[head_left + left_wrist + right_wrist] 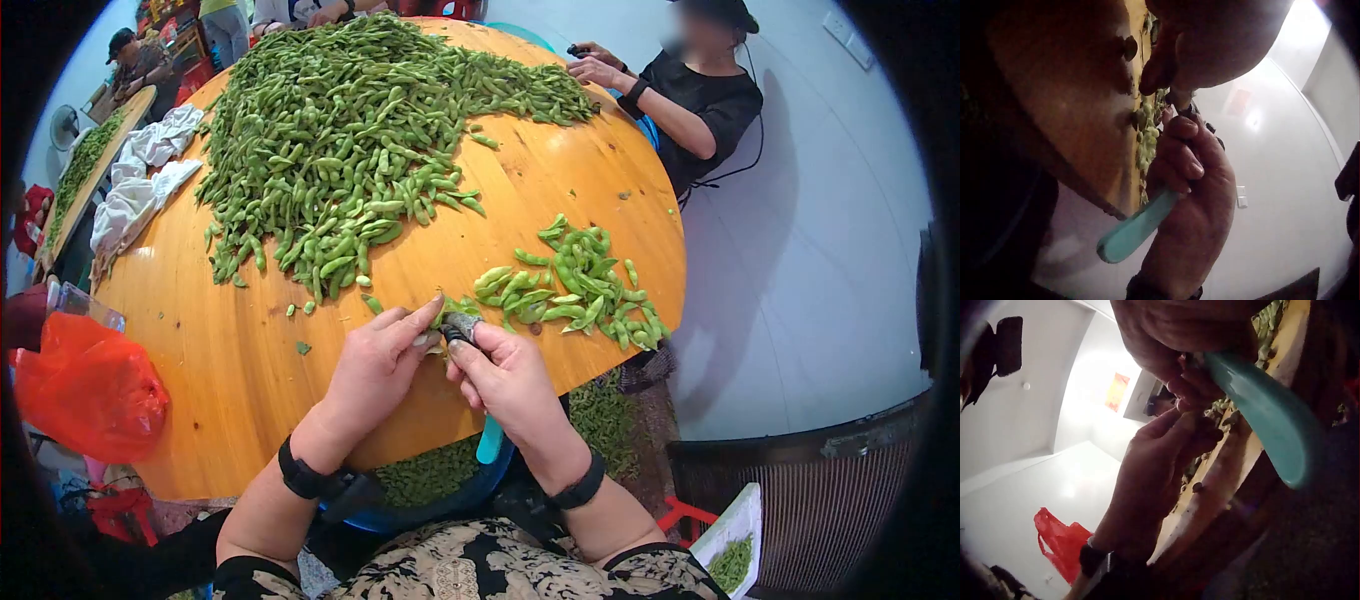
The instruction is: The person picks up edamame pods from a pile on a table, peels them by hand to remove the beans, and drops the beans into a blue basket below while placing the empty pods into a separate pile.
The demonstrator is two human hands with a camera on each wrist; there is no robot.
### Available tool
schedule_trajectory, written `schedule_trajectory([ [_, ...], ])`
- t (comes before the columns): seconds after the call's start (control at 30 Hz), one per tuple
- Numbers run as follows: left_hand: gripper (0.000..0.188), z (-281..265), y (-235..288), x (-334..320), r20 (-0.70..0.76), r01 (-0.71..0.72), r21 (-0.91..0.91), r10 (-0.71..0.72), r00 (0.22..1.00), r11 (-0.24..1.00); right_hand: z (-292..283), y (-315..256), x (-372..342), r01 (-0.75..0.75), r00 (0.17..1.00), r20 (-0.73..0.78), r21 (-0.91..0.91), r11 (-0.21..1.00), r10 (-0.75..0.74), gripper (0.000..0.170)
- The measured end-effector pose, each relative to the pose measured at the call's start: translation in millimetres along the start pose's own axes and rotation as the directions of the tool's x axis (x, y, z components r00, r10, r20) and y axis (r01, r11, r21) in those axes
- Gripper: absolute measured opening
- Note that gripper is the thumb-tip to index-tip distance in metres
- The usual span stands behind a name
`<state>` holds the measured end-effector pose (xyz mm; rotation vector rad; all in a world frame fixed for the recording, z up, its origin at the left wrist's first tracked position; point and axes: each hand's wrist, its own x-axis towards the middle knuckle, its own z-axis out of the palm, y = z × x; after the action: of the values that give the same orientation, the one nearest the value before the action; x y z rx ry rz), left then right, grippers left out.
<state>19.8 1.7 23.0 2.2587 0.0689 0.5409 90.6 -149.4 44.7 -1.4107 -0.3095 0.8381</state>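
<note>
At the table's near edge, my left hand [380, 355] pinches a green soybean pod, mostly hidden between the fingers. Right beside it, my right hand [510, 375] grips a tool by its teal handle [490, 438], whose rounded end sticks out below the palm. The handle [1138, 228] also shows in the left wrist view and, as a teal handle [1266, 419], in the right wrist view. The tool's working end is hidden among the fingers, and a grey covering [462, 323] wraps a right fingertip. Loose soybean pods [585, 275] lie just beyond the right hand.
A large heap of soybean pods [330, 140] covers the far part of the wooden table [250, 400]. A red plastic bag [90, 385] hangs at the left edge, near white cloth [145, 185]. Below sits a blue tub [495, 485]. Another person [700, 110] works at the far right.
</note>
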Motion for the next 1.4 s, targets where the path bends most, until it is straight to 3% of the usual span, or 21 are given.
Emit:
schedule_trajectory([
  [0.27, 0.037, 0.9, -4.3, -1.5, -0.037, 0.007, -0.034, -0.008, 0.999, 0.999, 0.3, 7.6, 1.5, -0.006, 1.000, 0.014, -0.021, 1.000, 0.006, 0.013],
  [0.33, 0.036, -0.8, -4.9, -1.8, 0.015, 0.035, -0.090, -0.034, 0.999, 0.995, -0.7, 12.0, 3.1, -0.036, 0.999, -0.018, 0.096, 0.995, 0.038, 0.015],
  [0.47, 0.033, 1.5, -2.8, -3.0, 0.024, 0.091, -0.130, -0.088, 0.996, 0.987, -4.8, 16.8, 5.0, -0.059, 0.998, -0.001, 0.135, 0.989, 0.060, 0.016],
  [0.53, 0.028, 1.6, -2.9, -2.8, 0.066, 0.193, -0.344, -0.181, 0.981, 0.919, -6.2, 16.5, 6.5, -0.064, 0.998, 0.023, 0.199, 0.978, 0.061, 0.012],
  [0.57, 0.028, 0.8, -2.1, -2.4, 0.066, 0.196, -0.344, -0.184, 0.981, 0.918, -6.7, 16.3, 7.0, -0.067, 0.998, 0.025, 0.199, 0.978, 0.063, 0.012],
  [0.63, 0.024, -2.0, -0.1, 0.1, 0.203, 0.405, -0.517, -0.352, 0.914, 0.754, -8.4, 14.9, 8.3, -0.084, 0.996, 0.053, 0.232, 0.969, 0.074, 0.009],
  [0.67, 0.024, -3.2, -1.5, 0.5, 0.202, 0.406, -0.517, -0.354, 0.913, 0.753, -10.2, 14.2, 9.0, -0.086, 0.996, 0.054, 0.232, 0.969, 0.075, 0.009],
  [0.73, 0.027, -6.1, -7.1, 0.4, 0.316, 0.517, -0.618, -0.416, 0.853, 0.592, -13.8, 12.2, 10.5, -0.170, 0.983, 0.122, 0.296, 0.940, 0.139, 0.011],
  [0.77, 0.027, -5.9, -9.8, 0.4, 0.315, 0.517, -0.618, -0.416, 0.853, 0.592, -15.0, 10.3, 11.1, -0.169, 0.983, 0.122, 0.295, 0.940, 0.138, 0.011],
  [0.83, 0.030, -4.6, -13.8, 0.4, 0.362, 0.516, -0.745, -0.393, 0.845, 0.422, -16.4, 7.1, 11.6, -0.182, 0.979, 0.142, 0.291, 0.939, 0.146, 0.012],
  [0.97, 0.032, -1.6, -7.4, 2.2, 0.318, 0.460, -0.754, -0.353, 0.880, 0.468, -8.8, 7.7, 11.1, -0.022, 0.999, 0.042, 0.103, 0.994, 0.017, 0.015],
  [1.03, 0.028, 1.4, -4.4, 1.3, 0.115, 0.342, -0.433, -0.325, 0.939, 0.834, 0.7, 4.7, 5.9, 0.149, 0.981, -0.099, -0.169, 0.974, -0.167, 0.017],
  [1.2, 0.030, 0.3, 0.3, -1.3, 0.111, 0.294, -0.244, -0.275, 0.955, 0.924, 7.9, 10.3, 2.4, 0.315, 0.912, -0.117, -0.416, 0.853, -0.394, 0.012],
  [1.23, 0.029, 6.2, -4.6, -3.1, 0.111, 0.320, -0.417, -0.301, 0.947, 0.851, 8.6, 11.0, 2.0, 0.322, 0.910, -0.112, -0.415, 0.851, -0.398, 0.012],
  [1.27, 0.027, 8.4, -7.1, -4.2, 0.115, 0.334, -0.573, -0.331, 0.937, 0.748, 9.6, 12.3, 1.2, 0.264, 0.939, -0.141, -0.286, 0.921, -0.313, 0.011],
  [1.33, 0.025, 4.8, -1.6, -2.4, 0.083, 0.291, -0.499, -0.289, 0.954, 0.816, 11.7, 8.0, -2.3, 0.090, 0.986, -0.134, -0.058, 0.994, -0.097, 0.012],
  [1.37, 0.023, 3.3, 0.9, -2.3, 0.061, 0.247, -0.425, -0.245, 0.968, 0.871, 12.3, 2.3, -5.4, 0.090, 0.989, -0.113, -0.052, 0.995, -0.096, 0.012],
  [1.4, 0.019, 7.7, -7.1, -3.5, 0.067, 0.246, -0.464, -0.243, 0.968, 0.851, 13.1, -2.4, -7.9, 0.024, 0.995, -0.098, 0.073, 0.997, -0.017, 0.013],
])
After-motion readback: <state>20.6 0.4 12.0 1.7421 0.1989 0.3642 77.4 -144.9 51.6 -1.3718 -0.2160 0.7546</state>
